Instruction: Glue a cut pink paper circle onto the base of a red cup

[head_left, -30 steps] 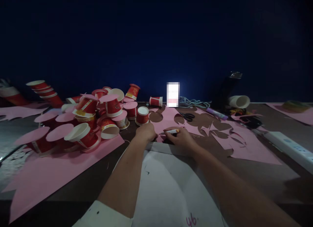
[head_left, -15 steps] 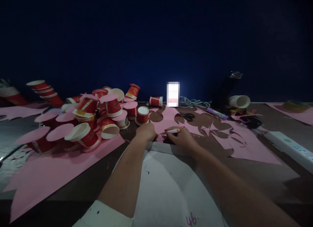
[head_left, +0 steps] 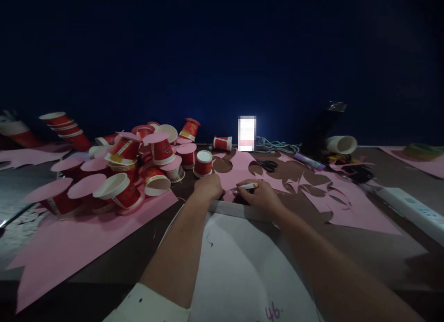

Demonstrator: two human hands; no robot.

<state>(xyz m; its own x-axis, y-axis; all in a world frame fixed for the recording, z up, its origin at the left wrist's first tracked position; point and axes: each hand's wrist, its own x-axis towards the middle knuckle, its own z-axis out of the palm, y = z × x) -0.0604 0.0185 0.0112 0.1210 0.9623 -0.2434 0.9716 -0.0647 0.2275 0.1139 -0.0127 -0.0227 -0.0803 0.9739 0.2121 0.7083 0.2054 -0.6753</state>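
In the middle of the table a cut sheet of pink paper (head_left: 238,165) lies in front of me. My left hand (head_left: 208,188) is closed at the sheet's left edge, its curled fingertips touching the paper and mostly hidden. A white pen (head_left: 248,186) with an orange end is in the grip of my right hand (head_left: 264,196), over the sheet's near part. The pen's tip is too small to make out. Just beyond my left hand, a red paper cup (head_left: 203,165) stands upside down.
Several red paper cups (head_left: 159,151), many with pink discs, crowd the left. Black scissors (head_left: 267,165), a purple tube (head_left: 309,162) and pink scraps (head_left: 360,206) lie to the right, with a white power strip (head_left: 412,206). A lit, blurred-out rectangle (head_left: 247,132) stands at the back.
The whole view has shifted very slightly. Both hands keep nearly the same place, and the pen is still in my right hand.
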